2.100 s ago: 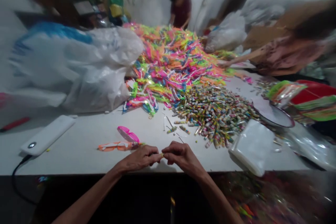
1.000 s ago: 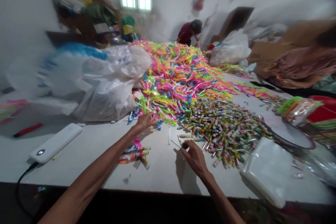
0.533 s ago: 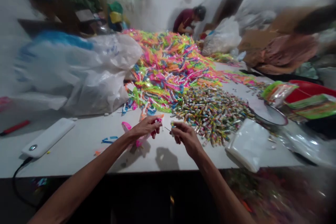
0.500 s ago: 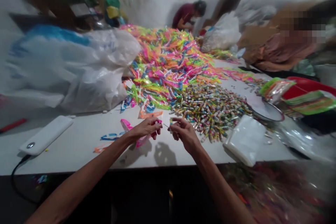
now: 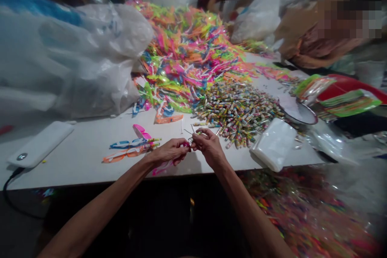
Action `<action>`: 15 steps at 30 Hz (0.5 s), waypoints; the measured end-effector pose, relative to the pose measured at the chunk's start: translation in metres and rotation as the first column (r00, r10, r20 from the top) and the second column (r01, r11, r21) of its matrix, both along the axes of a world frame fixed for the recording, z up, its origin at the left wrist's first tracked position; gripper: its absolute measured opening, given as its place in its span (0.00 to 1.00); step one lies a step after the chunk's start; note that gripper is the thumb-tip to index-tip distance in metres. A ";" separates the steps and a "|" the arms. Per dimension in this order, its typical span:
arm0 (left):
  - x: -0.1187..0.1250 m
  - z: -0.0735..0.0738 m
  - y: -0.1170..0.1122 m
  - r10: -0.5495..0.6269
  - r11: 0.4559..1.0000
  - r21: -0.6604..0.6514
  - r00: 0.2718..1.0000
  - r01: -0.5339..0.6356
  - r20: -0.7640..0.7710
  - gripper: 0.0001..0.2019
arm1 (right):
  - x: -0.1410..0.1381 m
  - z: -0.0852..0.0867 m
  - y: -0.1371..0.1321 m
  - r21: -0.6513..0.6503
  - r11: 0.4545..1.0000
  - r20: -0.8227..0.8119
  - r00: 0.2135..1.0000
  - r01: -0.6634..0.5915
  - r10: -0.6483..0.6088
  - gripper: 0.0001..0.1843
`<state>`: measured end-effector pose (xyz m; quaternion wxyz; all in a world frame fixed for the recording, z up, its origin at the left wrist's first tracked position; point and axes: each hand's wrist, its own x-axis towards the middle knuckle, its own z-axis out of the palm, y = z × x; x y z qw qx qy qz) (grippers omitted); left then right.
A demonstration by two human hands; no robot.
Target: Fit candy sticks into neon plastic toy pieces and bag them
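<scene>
My left hand (image 5: 173,151) is closed on pink plastic toy glasses (image 5: 163,167), part of which shows below the fingers. Close against it, my right hand (image 5: 208,142) pinches a small patterned tube with a thin pale stick (image 5: 188,131) poking out; the fingers hide most of it. The two hands meet just above the white table. Left of them lie blue toy glasses (image 5: 127,144), orange toy glasses (image 5: 125,154) and a pink pair (image 5: 141,131), with patterned tubes at the right ends of the blue and orange ones.
A tall heap of coloured plastic glasses (image 5: 187,52) stands behind a pile of patterned tubes (image 5: 242,109). Large plastic bags (image 5: 99,60) bulge at left, near a white power bank (image 5: 42,143). A stack of clear bags (image 5: 273,145) lies at right. Two people sit farther back.
My hands have come together, the right one bringing its tube to the pink glasses in the left. The whole view has tilted downward.
</scene>
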<state>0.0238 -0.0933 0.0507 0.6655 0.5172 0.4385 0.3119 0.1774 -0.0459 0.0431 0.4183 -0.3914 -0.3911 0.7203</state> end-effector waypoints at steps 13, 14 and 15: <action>0.000 -0.009 -0.002 0.018 0.999 0.050 0.991 -0.012 -0.132 0.17 | -0.007 -0.003 -0.002 0.112 0.992 0.168 0.983 0.051 -0.069 0.21; 0.001 -0.010 -0.002 0.030 0.998 0.065 0.987 -0.020 -0.158 0.19 | -0.007 -0.003 -0.004 0.132 0.990 0.179 0.981 0.053 -0.077 0.21; 0.001 -0.011 -0.003 0.046 0.996 0.082 0.982 -0.031 -0.181 0.21 | -0.008 -0.004 -0.006 0.146 0.988 0.185 0.979 0.057 -0.083 0.20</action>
